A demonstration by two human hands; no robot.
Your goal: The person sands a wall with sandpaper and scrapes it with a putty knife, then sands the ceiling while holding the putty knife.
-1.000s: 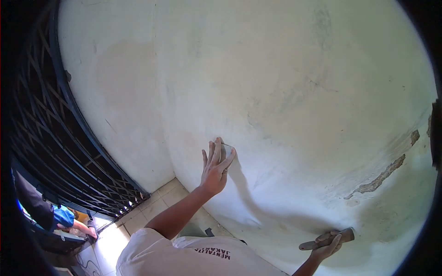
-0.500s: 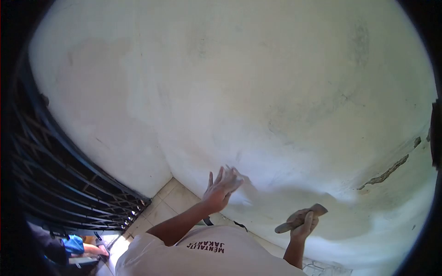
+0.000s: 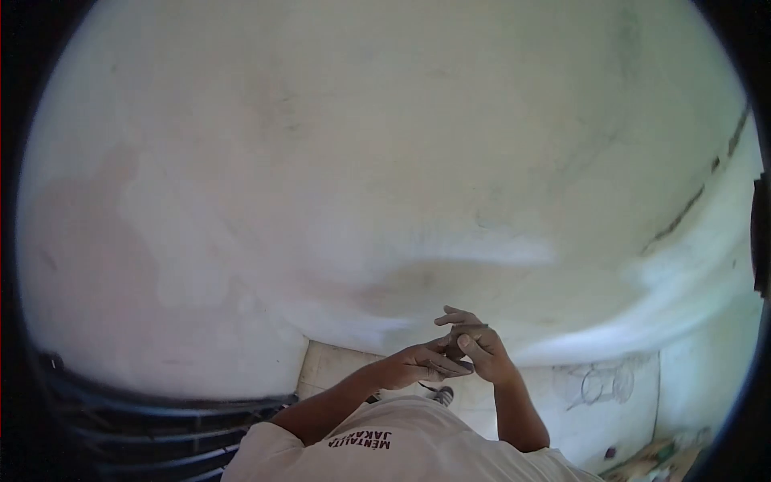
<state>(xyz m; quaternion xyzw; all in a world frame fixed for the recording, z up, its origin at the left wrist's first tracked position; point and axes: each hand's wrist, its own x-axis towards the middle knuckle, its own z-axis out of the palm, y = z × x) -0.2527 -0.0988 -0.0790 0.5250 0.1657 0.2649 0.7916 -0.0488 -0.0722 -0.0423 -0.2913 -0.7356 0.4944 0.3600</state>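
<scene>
A putty knife (image 3: pixel 455 347) is between my two hands in front of my chest, its blade edge showing at the top of my right fingers. My right hand (image 3: pixel 486 353) is closed on it, thumb across the front and some fingers sticking out to the left. From the left, my left hand (image 3: pixel 422 363) meets the knife, its thumb above and its long fingers lying together below, closed about the lower part. The fingers overlap and hide much of the tool. Greyish dust or filler coats both hands.
A pale plastered wall (image 3: pixel 361 161) with patched areas fills the view ahead. A long crack (image 3: pixel 679 218) runs down its right side. Dark metal gate bars (image 3: pixel 161 430) stand at lower left, tiled floor (image 3: pixel 329 365) below. Assorted items (image 3: pixel 658 458) lie at lower right.
My left hand has left the wall and come across to the putty knife. My right hand has brought the knife up and left to meet it. The view has turned right.
</scene>
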